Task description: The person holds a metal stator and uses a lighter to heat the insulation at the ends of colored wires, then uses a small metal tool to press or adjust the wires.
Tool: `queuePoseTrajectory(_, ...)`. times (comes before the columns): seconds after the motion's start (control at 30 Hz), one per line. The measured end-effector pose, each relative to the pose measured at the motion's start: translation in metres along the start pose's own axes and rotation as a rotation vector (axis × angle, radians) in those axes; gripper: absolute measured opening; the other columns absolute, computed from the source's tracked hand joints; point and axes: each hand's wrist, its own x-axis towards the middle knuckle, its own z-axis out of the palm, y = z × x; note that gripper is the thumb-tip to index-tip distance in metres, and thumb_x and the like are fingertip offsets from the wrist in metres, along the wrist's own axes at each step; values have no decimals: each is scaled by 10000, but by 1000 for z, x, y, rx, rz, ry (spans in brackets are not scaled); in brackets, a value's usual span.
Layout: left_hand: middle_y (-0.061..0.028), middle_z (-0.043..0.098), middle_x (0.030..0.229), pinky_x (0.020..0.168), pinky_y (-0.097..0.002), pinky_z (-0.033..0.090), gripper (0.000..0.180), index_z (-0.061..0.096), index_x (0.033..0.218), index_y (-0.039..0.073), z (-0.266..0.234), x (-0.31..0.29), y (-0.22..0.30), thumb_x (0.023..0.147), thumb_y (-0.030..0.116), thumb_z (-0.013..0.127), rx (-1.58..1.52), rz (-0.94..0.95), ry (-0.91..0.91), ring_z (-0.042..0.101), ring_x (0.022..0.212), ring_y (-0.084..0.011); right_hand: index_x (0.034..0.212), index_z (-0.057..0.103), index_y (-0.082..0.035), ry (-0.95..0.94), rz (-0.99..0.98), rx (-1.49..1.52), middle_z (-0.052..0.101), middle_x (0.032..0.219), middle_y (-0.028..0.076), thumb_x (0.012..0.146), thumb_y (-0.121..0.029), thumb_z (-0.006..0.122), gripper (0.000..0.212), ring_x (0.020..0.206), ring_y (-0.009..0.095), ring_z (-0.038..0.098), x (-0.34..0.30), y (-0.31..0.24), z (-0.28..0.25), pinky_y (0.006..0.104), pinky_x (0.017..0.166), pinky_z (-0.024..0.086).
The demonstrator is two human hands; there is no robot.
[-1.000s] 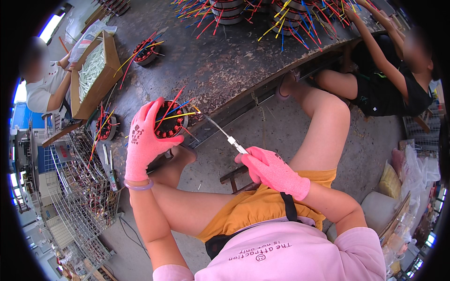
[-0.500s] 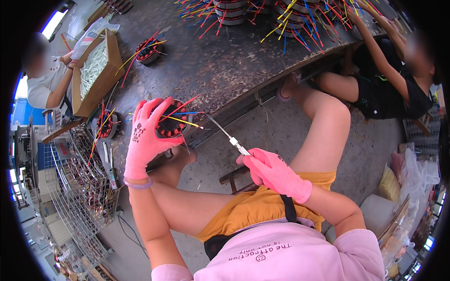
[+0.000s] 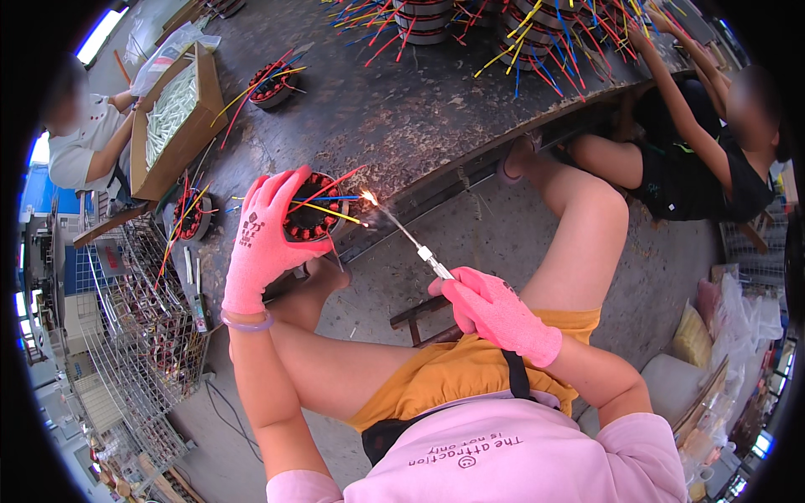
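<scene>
My left hand (image 3: 267,239), in a pink glove, is closed round a motor stator (image 3: 317,214) at the table's edge. The stator has a grey ring, a dark core and red windings. Red, blue and yellow wire leads point right from it. In my right hand (image 3: 501,314), also gloved in pink, is a slim rod-tipped tool (image 3: 429,260) with a pale body and a long thin metal tip. A small bright orange flame or spark (image 3: 369,198) shows at that tip, close by the blue lead's end. The glove hides the tool's rear.
Two more stators, one upper left (image 3: 270,85) and one left (image 3: 194,216), lie on the worn dark table (image 3: 377,101). A cardboard box (image 3: 205,101) holds white tubes. Stacked stators (image 3: 419,21) stand behind. Co-workers sit left and right. A wire basket (image 3: 159,369) stands lower left.
A bright flame or spark has appeared at the tool's tip beside the lead ends. Both hands keep their hold and have barely shifted.
</scene>
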Motion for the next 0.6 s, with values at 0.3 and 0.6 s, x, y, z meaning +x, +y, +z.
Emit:
queuePoseTrajectory(0.3, -146, 565, 1305, 1104, -470, 370, 876, 547, 1351, 65, -1, 0, 0, 548, 232, 853, 17, -10, 1, 488, 1249, -385, 1100, 599, 11, -15, 24, -22, 501, 676, 13, 1009, -310, 500, 348, 567, 79, 463, -5, -12, -1, 251, 537, 390)
queuePoseTrajectory(0.6, -148, 584, 1249, 1056, -460, 403, 863, 563, 1326, 50, 1, 1, 4, 533, 230, 853, -6, 4, 32, 531, 1172, -365, 1096, 605, 13, -1, 17, -46, 515, 678, 25, 1006, -318, 499, 358, 572, 84, 477, -2, -11, -2, 255, 538, 393)
